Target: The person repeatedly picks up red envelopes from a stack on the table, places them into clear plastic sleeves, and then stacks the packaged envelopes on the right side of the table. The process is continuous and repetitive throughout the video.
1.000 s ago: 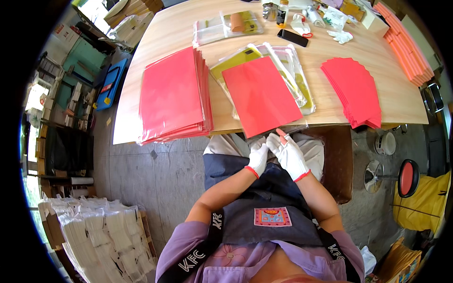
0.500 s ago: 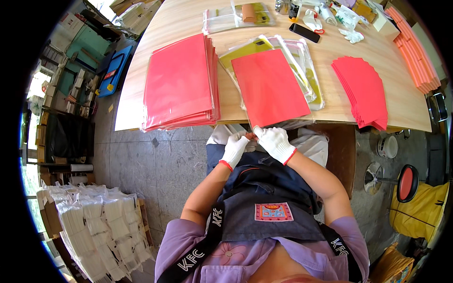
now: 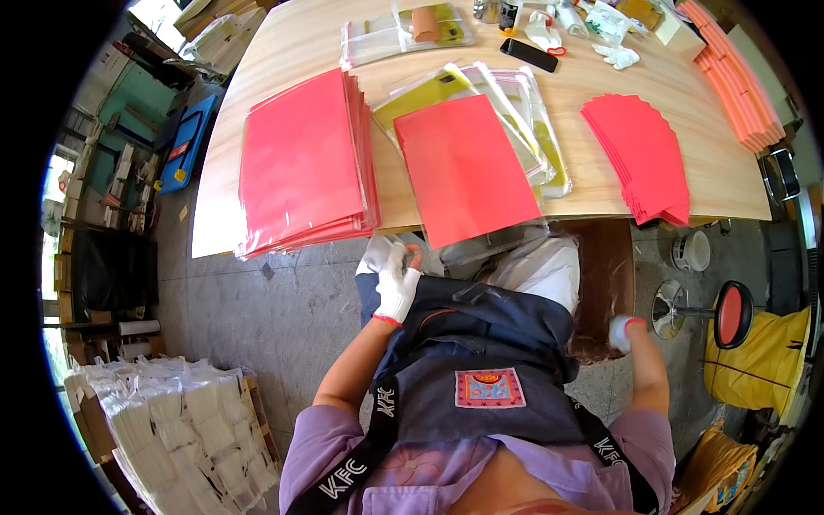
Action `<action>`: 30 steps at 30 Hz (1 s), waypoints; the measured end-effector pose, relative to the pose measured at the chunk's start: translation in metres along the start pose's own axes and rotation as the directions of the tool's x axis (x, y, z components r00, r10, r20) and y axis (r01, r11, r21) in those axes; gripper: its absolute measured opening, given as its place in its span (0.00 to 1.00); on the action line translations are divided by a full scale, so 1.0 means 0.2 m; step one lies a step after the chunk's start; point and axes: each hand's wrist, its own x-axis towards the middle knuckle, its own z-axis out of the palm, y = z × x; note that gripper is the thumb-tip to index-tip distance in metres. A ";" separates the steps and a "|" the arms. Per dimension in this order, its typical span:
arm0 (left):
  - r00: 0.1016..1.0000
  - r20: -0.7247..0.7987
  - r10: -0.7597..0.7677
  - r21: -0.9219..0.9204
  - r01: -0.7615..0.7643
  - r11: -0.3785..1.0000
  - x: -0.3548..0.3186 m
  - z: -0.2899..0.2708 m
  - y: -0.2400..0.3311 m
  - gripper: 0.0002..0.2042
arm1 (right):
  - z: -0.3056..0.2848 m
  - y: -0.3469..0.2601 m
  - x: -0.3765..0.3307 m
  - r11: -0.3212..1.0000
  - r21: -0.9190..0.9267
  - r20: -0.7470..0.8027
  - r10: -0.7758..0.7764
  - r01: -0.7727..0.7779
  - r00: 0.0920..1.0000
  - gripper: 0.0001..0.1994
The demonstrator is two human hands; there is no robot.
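A red sheet in a clear plastic bag [image 3: 468, 172] lies at the table's near edge, on top of other bags. My left hand [image 3: 398, 285], in a white glove with bare fingertips, is closed at the bag's lower left corner. Its grip is partly hidden. Off to the right, below the table edge, is my right hand [image 3: 624, 333], gloved and smeared by motion, so its fingers cannot be made out. Left of the bag rests a stack of bagged red sheets [image 3: 300, 159]. Beneath it are clear bags with olive-green contents [image 3: 549, 146].
Fanned red sheets [image 3: 639, 154] lie at the table's right. Farther back are a tied bundle of clear bags [image 3: 373, 39], a black phone [image 3: 529, 55] and a white glove [image 3: 616, 57]. A stool [image 3: 734, 315] and a stack of white bundles [image 3: 172, 429] stand on the floor.
My right hand has left the bag's lower corner and swung away to the right and down. My left hand stays by that corner, slightly lower. The whole view has shifted a little.
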 end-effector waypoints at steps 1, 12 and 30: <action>0.991 -0.095 0.093 0.204 -0.072 0.976 0.01 0.00 -0.01 0.07 | 0.01 0.03 -0.06 0.922 -0.387 0.133 0.075 -0.018 0.988 0.11; 0.796 -0.042 0.604 0.381 -0.546 0.746 0.10 0.02 0.02 0.07 | 0.30 -1.11 -0.21 0.863 -0.126 0.249 -0.451 0.490 0.857 0.11; 0.989 0.145 0.023 -0.487 0.051 0.872 0.10 -0.28 0.56 0.22 | 0.80 -1.16 -0.18 0.529 0.821 0.440 -0.350 -0.213 0.827 0.09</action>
